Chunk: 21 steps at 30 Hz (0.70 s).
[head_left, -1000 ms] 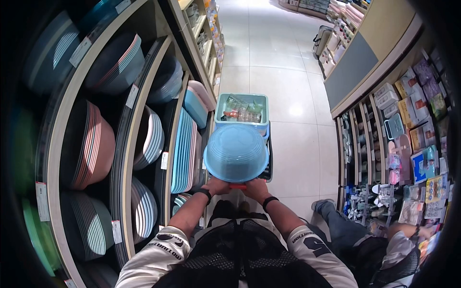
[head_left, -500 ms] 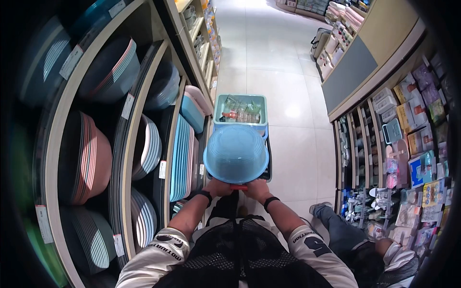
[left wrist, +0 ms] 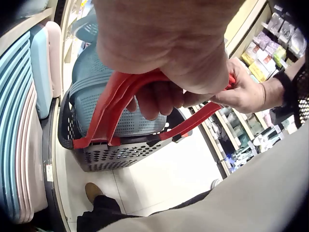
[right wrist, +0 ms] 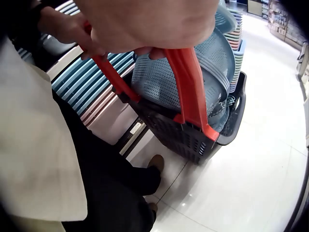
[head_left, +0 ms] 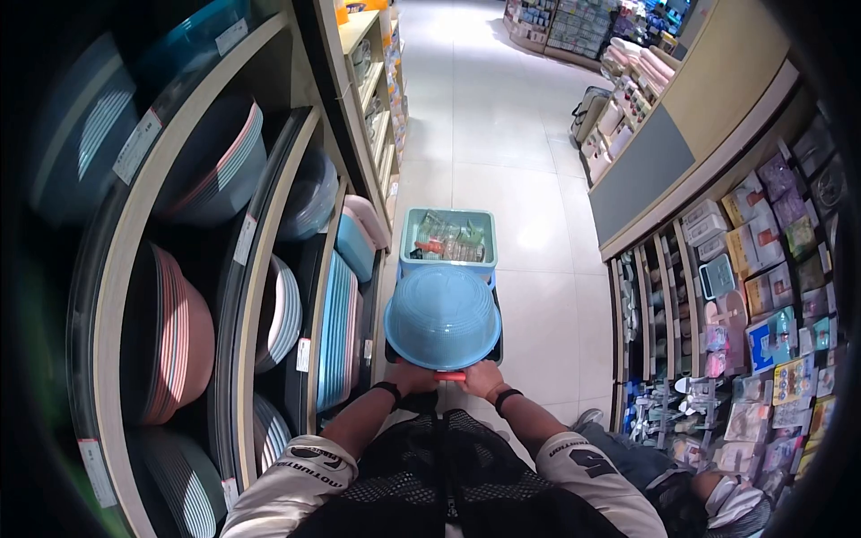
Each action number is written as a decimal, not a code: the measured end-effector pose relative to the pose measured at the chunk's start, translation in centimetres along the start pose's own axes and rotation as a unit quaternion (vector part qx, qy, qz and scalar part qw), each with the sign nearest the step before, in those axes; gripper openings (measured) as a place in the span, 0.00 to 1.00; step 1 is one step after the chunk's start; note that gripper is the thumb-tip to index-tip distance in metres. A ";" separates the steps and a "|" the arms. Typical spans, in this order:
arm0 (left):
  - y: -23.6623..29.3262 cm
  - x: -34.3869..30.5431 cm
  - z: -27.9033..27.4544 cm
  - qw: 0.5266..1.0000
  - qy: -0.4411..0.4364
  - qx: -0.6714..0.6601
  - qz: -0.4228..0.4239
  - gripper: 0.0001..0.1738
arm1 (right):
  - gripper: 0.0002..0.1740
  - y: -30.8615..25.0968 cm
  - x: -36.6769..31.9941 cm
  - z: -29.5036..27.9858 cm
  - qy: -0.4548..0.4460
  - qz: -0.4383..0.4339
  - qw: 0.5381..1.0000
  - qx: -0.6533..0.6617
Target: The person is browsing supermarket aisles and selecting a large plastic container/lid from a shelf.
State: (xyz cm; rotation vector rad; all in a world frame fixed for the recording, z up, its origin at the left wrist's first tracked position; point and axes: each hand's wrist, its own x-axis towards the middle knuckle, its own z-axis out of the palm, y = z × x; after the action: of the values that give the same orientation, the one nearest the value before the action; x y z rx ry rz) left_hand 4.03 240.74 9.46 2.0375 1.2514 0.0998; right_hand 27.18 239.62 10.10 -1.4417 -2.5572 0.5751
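Note:
My left hand [head_left: 414,378] and right hand [head_left: 484,379] grip the red handle [head_left: 451,377] of a black shopping basket [left wrist: 118,154], side by side. In the left wrist view the left fingers curl round the handle [left wrist: 104,108]; the right wrist view shows the right hand [right wrist: 149,24] over the handle's other arm [right wrist: 186,82]. A large blue bowl-shaped colander [head_left: 444,318] lies upturned on the basket's load; its holes show in the right wrist view. Beyond it sits a pale green tub [head_left: 448,212] with clear glassware [head_left: 453,240] inside.
Shelves on my left hold stacked basins [head_left: 184,336] and blue trays [head_left: 336,332], close beside the basket. A pale tiled floor [head_left: 547,215] runs ahead. Racks of packaged goods [head_left: 771,296] line the right, where another person [head_left: 659,475] is low beside me. A bag [head_left: 589,112] stands farther on.
The left shelves and right racks have slid back past me as the basket moves forward along the aisle. The other person has dropped lower in view. Both hands keep their grip on the handle.

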 end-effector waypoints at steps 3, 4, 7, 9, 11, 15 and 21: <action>-0.2 0.1 -0.2 1.000 0.004 -0.010 0.011 0.13 | 0.19 0.7 0.4 0.0 -0.024 -0.002 0.999 -0.024; 0.0 0.2 -0.5 1.000 0.005 -0.009 0.012 0.13 | 0.19 0.7 0.6 -0.1 -0.041 0.001 0.999 -0.028; 0.2 0.7 -1.6 0.999 0.007 -0.023 0.023 0.14 | 0.19 1.0 1.3 -0.3 -0.025 -0.006 0.999 -0.026; 0.1 0.8 -1.7 0.999 0.006 -0.038 -0.016 0.14 | 0.19 1.5 1.7 -0.3 -0.018 -0.012 0.999 -0.026; -0.2 1.1 -1.6 0.998 0.023 -0.053 -0.004 0.14 | 0.20 1.8 2.2 -0.5 -0.043 -0.007 0.998 -0.037; 0.5 1.7 -3.4 0.996 0.038 -0.069 0.042 0.17 | 0.21 2.2 2.8 -1.6 -0.014 -0.018 0.999 -0.030; -1.1 4.1 -3.1 0.993 0.024 -0.095 0.070 0.22 | 0.20 3.5 4.3 -1.5 0.014 -0.015 0.999 -0.025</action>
State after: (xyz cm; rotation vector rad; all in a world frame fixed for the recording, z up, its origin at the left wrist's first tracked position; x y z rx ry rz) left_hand 4.08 246.01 9.87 1.9652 1.0819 0.3230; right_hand 28.09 245.26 9.81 -1.4146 -2.5845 0.4881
